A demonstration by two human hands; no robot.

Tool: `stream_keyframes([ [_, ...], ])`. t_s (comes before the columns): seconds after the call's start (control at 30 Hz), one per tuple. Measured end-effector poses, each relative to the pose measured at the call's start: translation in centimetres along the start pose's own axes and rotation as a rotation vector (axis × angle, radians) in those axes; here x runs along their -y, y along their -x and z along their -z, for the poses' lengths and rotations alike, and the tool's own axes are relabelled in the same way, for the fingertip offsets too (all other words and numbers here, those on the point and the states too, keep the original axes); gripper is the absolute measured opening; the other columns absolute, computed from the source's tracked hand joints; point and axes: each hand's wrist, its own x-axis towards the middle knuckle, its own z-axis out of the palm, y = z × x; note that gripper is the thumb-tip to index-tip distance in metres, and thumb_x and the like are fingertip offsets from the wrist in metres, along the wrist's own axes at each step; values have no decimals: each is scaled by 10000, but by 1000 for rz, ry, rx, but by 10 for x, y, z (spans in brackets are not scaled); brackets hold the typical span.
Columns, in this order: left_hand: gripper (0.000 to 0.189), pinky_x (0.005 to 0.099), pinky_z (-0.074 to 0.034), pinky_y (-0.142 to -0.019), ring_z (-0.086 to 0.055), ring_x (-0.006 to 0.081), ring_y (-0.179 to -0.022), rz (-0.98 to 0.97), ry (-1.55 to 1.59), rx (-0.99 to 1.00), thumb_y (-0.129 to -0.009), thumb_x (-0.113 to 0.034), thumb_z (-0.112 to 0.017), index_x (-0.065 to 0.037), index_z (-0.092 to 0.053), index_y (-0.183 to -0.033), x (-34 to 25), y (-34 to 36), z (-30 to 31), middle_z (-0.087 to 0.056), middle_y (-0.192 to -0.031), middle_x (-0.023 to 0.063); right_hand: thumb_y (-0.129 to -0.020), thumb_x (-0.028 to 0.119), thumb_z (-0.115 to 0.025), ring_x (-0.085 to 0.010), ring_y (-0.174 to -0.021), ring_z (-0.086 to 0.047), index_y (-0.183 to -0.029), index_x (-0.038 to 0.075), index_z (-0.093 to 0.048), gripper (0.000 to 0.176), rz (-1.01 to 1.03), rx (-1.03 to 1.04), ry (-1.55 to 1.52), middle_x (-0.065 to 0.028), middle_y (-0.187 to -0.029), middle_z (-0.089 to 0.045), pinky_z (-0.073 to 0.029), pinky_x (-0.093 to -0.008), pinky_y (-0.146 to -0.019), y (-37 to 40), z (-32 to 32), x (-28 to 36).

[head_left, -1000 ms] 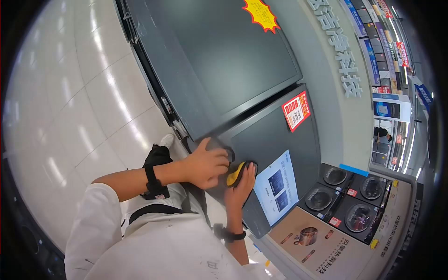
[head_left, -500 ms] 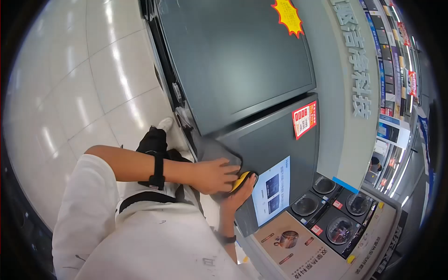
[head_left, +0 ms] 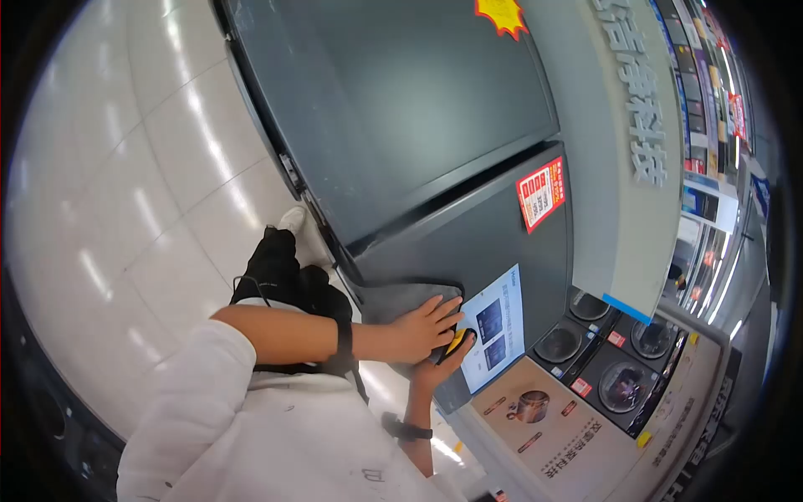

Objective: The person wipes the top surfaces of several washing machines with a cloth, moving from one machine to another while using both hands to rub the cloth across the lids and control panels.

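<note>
A dark grey cloth (head_left: 403, 299) drapes over the edge of a dark grey appliance panel. My left hand (head_left: 416, 335) lies across the cloth, back upward, its fingers bent over the cloth beside a small yellow and black pad-like object (head_left: 457, 341). Right below, my right hand (head_left: 442, 366) grips that object, with its fingertips near a white and blue sheet (head_left: 492, 330) on the panel (head_left: 468, 226). The two hands meet there. Part of the pad is hidden under the fingers, so its exact kind does not show.
A second, larger dark panel (head_left: 393, 100) lies beyond a gap, with a yellow starburst sticker (head_left: 503, 15). A red and white label (head_left: 542, 194) is on the nearer panel. Round-door machines (head_left: 623, 386) are displayed at right. Tiled floor (head_left: 184, 142) extends at left.
My hands, the cloth and the pad have shifted a little rightward towards the sheet. My left fingers reach further over the cloth, which looks flatter. The view has tilted slightly.
</note>
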Motion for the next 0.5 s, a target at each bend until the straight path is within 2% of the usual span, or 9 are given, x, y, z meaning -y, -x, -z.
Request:
stream_keyframes([
  [0.1,379,592,-243,-1172,-183,433,-1542,7,-9,-7,-919,-285,-580,-46,-625,-1209,-6,-18,-7,-375,-1606,183,-889,124,-598,-432,-1492,-315,-1574,-30,-279,770,60,-49,108,-273,-1595,-354,-232,-482,-1227,-11,4,-15],
  [0.13,386,592,-251,-1169,-209,430,-1536,16,34,19,-919,-279,-576,-51,-622,-1226,-6,-24,-7,-386,-1604,177,-915,120,-608,-459,-1500,-292,-1558,-45,-304,730,-38,-31,79,-280,-1612,-322,-240,-531,-1219,-13,7,-17],
  [0.23,406,604,-275,-1158,-246,423,-1525,13,27,52,-906,-272,-590,-54,-619,-1247,2,-32,-8,-399,-1597,170,-864,74,-559,-471,-1499,-280,-1551,-56,-313,741,0,-42,187,-293,-1601,-333,-219,-537,-1227,-22,5,-42],
  [0.27,407,627,-308,-1132,-268,416,-1520,24,5,14,-886,-260,-610,-64,-628,-1242,7,-27,-4,-408,-1591,172,-819,42,-527,-484,-1485,-291,-1531,-69,-334,745,13,-59,205,-303,-1594,-333,-207,-542,-1228,-28,4,-37],
  [0.33,413,641,-328,-1112,-274,424,-1515,85,-66,-51,-868,-248,-620,-79,-634,-1245,24,-5,23,-407,-1590,166,-842,71,-539,-479,-1481,-296,-1506,-66,-377,697,-41,-37,230,-304,-1584,-344,-221,-543,-1221,-38,-5,-29],
  [0.4,435,636,-335,-1102,-296,422,-1505,284,-137,18,-845,-242,-630,-92,-635,-1253,38,10,65,-427,-1578,154,-861,106,-555,-471,-1474,-312,-1476,-60,-424,650,-62,34,219,-302,-1572,-362,-237,-546,-1212,-49,-3,-5],
  [0.47,459,621,-364,-1064,-318,431,-1490,276,-284,-69,-817,-238,-645,-91,-629,-1252,54,30,81,-433,-1576,146,-875,149,-575,-460,-1464,-338,-1440,-50,-475,607,-27,147,168,-295,-1558,-387,-256,-551,-1201,-57,3,43],
  [0.5,471,610,-369,-1058,-322,434,-1486,260,-304,-85,-806,-221,-638,-84,-623,-1257,57,37,85,-435,-1574,146,-879,182,-591,-445,-1462,-351,-1418,-38,-505,589,39,100,155,-277,-1552,-405,-265,-555,-1193,-49,-7,49],
])
